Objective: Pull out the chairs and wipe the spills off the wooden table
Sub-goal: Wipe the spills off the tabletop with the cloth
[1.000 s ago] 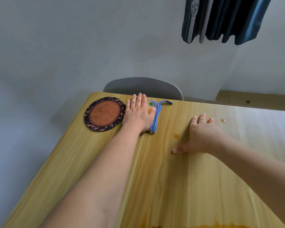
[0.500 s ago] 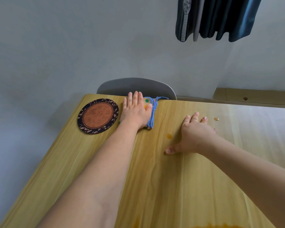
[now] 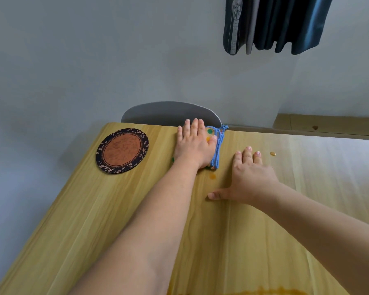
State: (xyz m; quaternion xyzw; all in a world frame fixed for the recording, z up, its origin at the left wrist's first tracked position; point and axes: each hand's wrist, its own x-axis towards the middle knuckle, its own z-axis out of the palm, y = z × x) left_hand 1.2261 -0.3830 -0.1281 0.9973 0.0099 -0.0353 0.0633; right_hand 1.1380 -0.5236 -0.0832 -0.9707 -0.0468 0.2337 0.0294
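My left hand [image 3: 193, 144] lies flat with straight fingers on a folded cloth with blue edging [image 3: 217, 145], pressing it onto the wooden table [image 3: 94, 209] at its far edge. My right hand [image 3: 250, 177] rests palm down on the tabletop, fingers spread, to the right of the cloth. A small orange spill [image 3: 212, 176] sits just below the cloth, between my hands. Another orange drop [image 3: 272, 153] lies right of my right fingertips. A larger orange smear [image 3: 254, 292] shows at the bottom edge. A grey chair back [image 3: 158, 112] stands behind the table's far edge.
A round brown mat with a dark leaf-patterned rim [image 3: 122, 150] lies on the table left of my left hand. Dark clothes [image 3: 275, 24] hang on the wall at upper right. A wooden ledge [image 3: 328, 124] runs along the wall at right.
My left hand has pushed the cloth farther away to the table's far edge. My right hand has stayed flat in about the same spot beside the small spill.
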